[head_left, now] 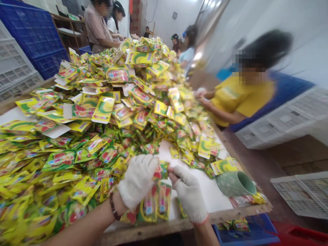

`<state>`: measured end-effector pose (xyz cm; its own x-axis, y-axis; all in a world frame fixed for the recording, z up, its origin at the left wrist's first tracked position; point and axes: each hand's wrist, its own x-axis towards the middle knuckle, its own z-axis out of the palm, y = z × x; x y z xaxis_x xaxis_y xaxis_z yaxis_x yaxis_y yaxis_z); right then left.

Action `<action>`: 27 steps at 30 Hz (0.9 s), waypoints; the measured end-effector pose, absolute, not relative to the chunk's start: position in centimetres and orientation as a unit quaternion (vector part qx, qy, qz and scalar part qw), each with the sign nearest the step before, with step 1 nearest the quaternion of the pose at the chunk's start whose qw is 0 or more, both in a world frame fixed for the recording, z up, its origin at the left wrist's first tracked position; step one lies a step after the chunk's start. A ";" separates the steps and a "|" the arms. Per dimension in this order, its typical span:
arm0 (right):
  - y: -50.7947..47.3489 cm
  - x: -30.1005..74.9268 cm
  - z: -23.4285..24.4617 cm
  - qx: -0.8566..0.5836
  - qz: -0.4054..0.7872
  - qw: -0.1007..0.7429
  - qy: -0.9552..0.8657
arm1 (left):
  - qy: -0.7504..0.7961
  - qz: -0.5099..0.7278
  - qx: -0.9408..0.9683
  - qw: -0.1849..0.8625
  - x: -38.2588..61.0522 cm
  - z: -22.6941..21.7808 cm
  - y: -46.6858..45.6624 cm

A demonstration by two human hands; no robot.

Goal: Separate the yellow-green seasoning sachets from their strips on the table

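Note:
In white knit gloves, my two hands meet over the front edge of the table. My left hand [139,179] is closed on the left side of a small green-and-red candy packet [161,171]. The bare thumb and fingertips of my right hand [189,191] pinch its right edge. Beneath them, several similar packets [150,205] lie on the white tabletop [212,196]. A large heap of loose packets [58,160] spreads to the left. Yellow flat cartons [104,109], some with flaps up, are piled on top and behind.
A green cup [235,183] lies on its side at the right corner. Below that corner is a blue crate [246,230] with packets in it. A person in a yellow shirt [238,95] stands at the right side; others are farther back. Blue crates [33,30] are stacked at left.

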<state>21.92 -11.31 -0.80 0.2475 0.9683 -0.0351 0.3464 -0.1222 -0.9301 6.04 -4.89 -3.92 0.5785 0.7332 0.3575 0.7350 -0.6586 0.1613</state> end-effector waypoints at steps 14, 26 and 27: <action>-11.4 21.3 -0.4 -0.542 0.544 0.499 -0.401 | -0.415 -0.268 -0.869 0.015 6.0 -3.5 -4.7; -10.6 20.3 -1.0 -0.576 0.512 0.480 -0.419 | -0.407 -0.294 -0.848 -0.171 6.2 -3.3 -5.3; -10.4 20.8 -0.8 -0.583 0.501 0.480 -0.423 | -0.397 -0.297 -0.833 -0.247 6.3 -3.0 -5.3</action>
